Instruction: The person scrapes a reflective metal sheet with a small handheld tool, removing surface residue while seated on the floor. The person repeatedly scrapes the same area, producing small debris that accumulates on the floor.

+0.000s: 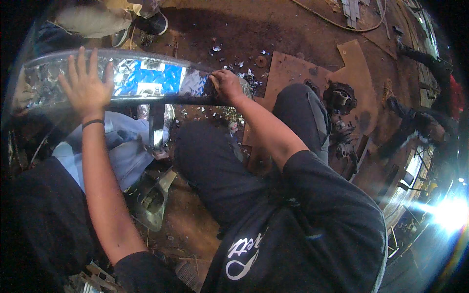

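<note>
A long, curved metal piece (127,100) lies across the far left, its top covered with a shiny silver and blue film (128,80) in a raised diamond pattern. My left hand (88,87) rests on it palm down, with the fingers spread. At its right end, the fingers of my right hand (226,87) are curled closed against the film beside a dark patch. What they pinch is hidden under them. Below the piece, a metal upright (157,127) shows, with pale blue cloth (115,146) to its left.
Shoes of another person (152,23) stand beyond the metal piece. Silvery scraps (246,78) litter the brown floor. To the right lie a flat metal plate (286,73) and dark machine parts (340,97). A hose (342,28) curves behind; another person (420,127) is at far right.
</note>
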Demonstrator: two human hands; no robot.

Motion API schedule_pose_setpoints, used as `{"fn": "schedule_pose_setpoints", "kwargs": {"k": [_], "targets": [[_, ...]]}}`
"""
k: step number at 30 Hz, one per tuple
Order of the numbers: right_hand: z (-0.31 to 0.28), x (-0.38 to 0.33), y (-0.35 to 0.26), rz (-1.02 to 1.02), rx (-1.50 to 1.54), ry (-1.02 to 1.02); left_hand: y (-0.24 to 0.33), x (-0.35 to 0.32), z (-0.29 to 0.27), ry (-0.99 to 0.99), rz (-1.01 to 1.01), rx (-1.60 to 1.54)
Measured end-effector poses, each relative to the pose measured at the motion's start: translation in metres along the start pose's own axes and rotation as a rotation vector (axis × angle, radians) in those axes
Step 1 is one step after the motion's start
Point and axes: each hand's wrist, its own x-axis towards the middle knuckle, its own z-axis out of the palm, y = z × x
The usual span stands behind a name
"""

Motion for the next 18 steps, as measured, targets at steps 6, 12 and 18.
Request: {"fn": "schedule_pose_setpoints", "kwargs": {"k": [6, 12, 18], "targets": [[-0.002, 0.006, -0.007, 0.018, -0.087, -0.104, -0.004, -0.002, 0.001, -0.006, 0.003, 0.016], [-0.005, 0.013, -0.015, 0.137, -0.069, -0.08, -0.006, -0.003, 0.003, 0.021, 0.027, -0.032], [-0.012, 0.018, -0.012, 0.154, -0.047, -0.139, -0.005, 0.0, -0.002, 0.026, 0.018, -0.039]]}}
